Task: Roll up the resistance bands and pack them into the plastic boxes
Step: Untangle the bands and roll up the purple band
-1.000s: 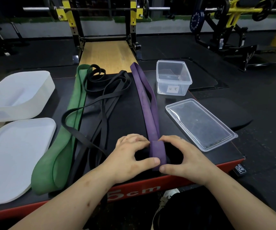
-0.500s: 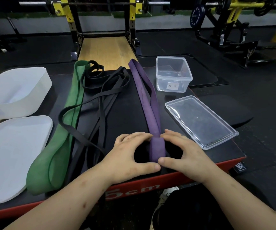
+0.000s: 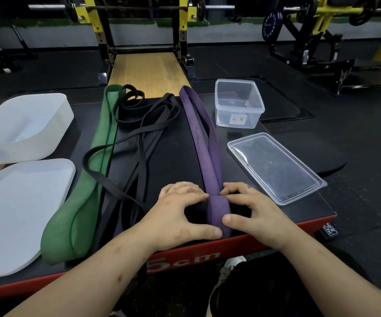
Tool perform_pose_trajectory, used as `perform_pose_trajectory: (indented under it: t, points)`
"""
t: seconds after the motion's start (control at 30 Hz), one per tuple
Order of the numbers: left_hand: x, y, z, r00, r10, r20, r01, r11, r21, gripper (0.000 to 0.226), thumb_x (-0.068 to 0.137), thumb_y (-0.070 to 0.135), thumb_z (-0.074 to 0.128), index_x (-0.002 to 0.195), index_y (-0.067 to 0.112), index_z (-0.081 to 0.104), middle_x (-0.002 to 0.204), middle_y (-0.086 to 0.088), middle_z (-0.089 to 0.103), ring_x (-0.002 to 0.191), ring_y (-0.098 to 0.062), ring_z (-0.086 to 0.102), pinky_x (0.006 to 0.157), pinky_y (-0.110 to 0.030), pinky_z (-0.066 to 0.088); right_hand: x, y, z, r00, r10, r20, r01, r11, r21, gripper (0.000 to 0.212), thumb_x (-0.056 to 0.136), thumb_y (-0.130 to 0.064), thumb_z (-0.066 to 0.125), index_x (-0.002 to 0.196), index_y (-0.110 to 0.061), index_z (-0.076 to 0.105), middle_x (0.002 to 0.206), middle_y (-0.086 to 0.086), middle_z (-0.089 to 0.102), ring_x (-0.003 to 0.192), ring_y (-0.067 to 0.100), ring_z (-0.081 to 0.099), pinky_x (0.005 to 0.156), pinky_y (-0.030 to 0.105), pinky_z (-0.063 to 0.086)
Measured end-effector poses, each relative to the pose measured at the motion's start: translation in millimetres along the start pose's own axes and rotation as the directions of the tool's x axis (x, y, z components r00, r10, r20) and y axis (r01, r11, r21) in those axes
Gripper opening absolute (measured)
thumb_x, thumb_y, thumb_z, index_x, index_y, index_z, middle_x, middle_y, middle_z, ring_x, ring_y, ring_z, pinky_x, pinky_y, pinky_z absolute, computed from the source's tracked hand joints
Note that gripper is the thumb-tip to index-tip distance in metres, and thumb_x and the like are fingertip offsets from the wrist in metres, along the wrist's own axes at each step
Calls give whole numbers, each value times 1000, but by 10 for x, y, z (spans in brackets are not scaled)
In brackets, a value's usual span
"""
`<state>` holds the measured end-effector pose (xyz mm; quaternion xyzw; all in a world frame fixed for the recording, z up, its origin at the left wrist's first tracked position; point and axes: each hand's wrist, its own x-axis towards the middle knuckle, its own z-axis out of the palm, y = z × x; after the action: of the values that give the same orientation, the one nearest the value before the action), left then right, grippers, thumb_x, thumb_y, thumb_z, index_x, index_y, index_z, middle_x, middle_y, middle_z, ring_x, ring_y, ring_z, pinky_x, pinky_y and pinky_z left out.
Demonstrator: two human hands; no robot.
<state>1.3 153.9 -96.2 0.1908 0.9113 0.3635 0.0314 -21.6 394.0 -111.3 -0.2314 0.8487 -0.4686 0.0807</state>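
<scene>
A purple resistance band [image 3: 204, 143] lies lengthwise down the middle of the black platform [image 3: 175, 143], its near end folded into a small roll. My left hand [image 3: 178, 213] and my right hand [image 3: 251, 211] pinch that roll from either side, thumbs at its near edge and fingers curled over its far edge. A wide green band [image 3: 86, 186] lies flat on the left. Thin black bands [image 3: 143, 133] sprawl tangled between the green and the purple one. A clear plastic box [image 3: 240, 104] stands open at the back right, with its clear lid [image 3: 274, 165] lying flat nearer to me.
A white translucent box [image 3: 22, 126] stands at the far left with its white lid [image 3: 18, 213] in front of it. The platform's red front edge [image 3: 185, 259] runs just below my wrists. Behind are a wooden lifting platform [image 3: 148, 69] and gym racks.
The roll at the purple band's near end has turned a little further away from me, both hands moving with it. The other bands and boxes lie as before.
</scene>
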Motion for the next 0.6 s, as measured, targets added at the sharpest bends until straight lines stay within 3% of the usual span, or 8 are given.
perform_pose_trajectory:
  t: [0.13,0.23,0.37,0.5,0.6]
  points:
    - [29,-47,39,999,4,-43,-3,1000,14,87,59,86,62,129,34,67,130,33,47,136,16,20,116,-19,10,-17,15,-19,999,-42,-6,42,999,1,58,76,-73,68,125,-44,65,132,-23,56,138,4,46,112,19,35]
    - [37,-41,51,999,-10,-33,11,1000,22,90,61,87,58,132,33,66,137,30,48,141,12,21,120,-25,10,-27,38,-57,998,-56,-11,56,998,4,70,77,-65,72,139,-37,58,139,-18,56,138,9,48,113,29,38]
    - [46,-29,35,1000,-14,-20,15,999,39,91,62,87,57,136,33,63,144,29,48,144,13,18,123,-29,8,-11,51,-85,999,-32,-4,32,999,4,72,75,-64,74,140,-39,56,144,-19,56,141,6,46,115,30,37]
    - [42,-20,23,1000,-15,12,14,998,57,89,66,87,57,137,35,62,149,31,44,147,12,15,124,-34,8,-15,7,-109,1000,3,27,-3,1000,-12,66,74,-64,72,135,-44,59,144,-26,53,140,-6,42,116,21,34]
    - [41,-20,17,999,-32,10,32,998,59,90,67,87,54,139,34,60,148,30,45,145,15,15,124,-33,9,2,-45,-115,998,32,54,-32,999,3,66,77,-63,72,138,-43,57,142,-26,57,139,-4,45,116,27,35]
